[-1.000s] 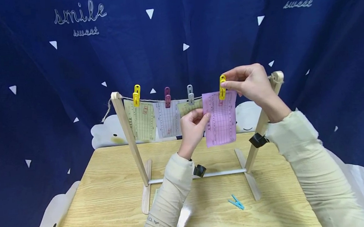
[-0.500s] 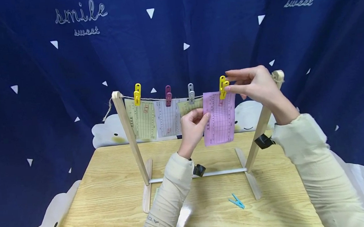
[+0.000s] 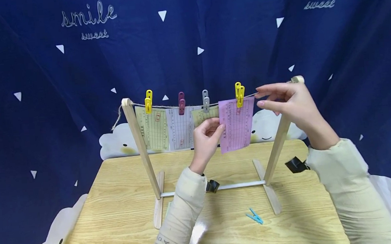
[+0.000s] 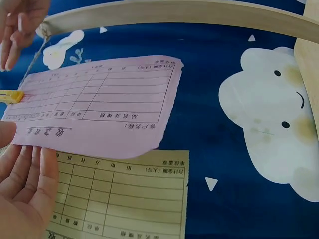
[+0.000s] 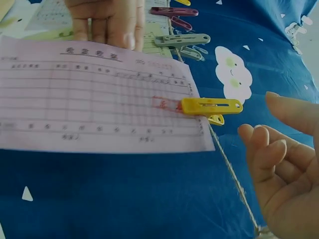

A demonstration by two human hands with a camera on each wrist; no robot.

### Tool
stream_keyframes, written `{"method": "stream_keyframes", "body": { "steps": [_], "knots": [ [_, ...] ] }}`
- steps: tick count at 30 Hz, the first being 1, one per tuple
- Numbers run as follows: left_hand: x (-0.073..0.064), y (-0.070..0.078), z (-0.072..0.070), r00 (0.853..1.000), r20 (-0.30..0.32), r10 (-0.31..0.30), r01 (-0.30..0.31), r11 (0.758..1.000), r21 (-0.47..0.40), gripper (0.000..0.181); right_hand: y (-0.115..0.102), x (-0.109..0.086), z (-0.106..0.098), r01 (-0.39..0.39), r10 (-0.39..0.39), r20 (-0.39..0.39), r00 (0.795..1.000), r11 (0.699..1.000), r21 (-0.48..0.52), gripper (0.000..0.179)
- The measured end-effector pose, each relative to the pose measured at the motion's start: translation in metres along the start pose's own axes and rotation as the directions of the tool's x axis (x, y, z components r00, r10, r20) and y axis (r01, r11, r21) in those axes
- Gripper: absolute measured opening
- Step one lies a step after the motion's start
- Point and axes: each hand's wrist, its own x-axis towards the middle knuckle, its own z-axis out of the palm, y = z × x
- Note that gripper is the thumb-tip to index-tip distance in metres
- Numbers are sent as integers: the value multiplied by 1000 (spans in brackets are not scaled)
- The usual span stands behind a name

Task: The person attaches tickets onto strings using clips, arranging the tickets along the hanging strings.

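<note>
A pink receipt slip (image 3: 237,128) hangs from a twine line (image 5: 229,172), with a yellow clothespin (image 3: 239,95) clamped over its top edge. My left hand (image 3: 206,140) pinches the slip's left edge between thumb and fingers; in the left wrist view its fingers (image 4: 30,172) lie at the paper's edge. Off to the right of the clothespin, my right hand (image 3: 290,103) holds nothing, its fingers apart and loosely bent beside the line. The right wrist view has a gap between these fingertips and the yellow clothespin (image 5: 212,106).
Left of the pink slip hang a yellow slip (image 3: 153,130), a white one (image 3: 180,130) and another yellowish one (image 3: 200,115), under yellow, maroon (image 3: 181,103) and grey clothespins (image 3: 205,101). A wooden stand (image 3: 141,151) carries the line. A blue clothespin (image 3: 254,217) lies on the table (image 3: 120,216).
My right hand has let go of the yellow clothespin and moved right, away from it. The clothespin stays on the pink slip. My left hand keeps its place at the slip's edge.
</note>
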Motion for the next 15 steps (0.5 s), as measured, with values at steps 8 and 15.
{"method": "stream_keyframes", "body": {
  "steps": [8, 15],
  "knots": [
    [-10, 29, -9, 999, 17, 36, -37, 999, 35, 20, 15, -19, -5, -30, 30, -12, 999, 999, -16, 26],
    [-23, 32, -18, 993, 39, 114, -115, 993, 28, 27, 27, -35, -6, -53, 53, -4, 999, 998, 17, 23]
  ]
}}
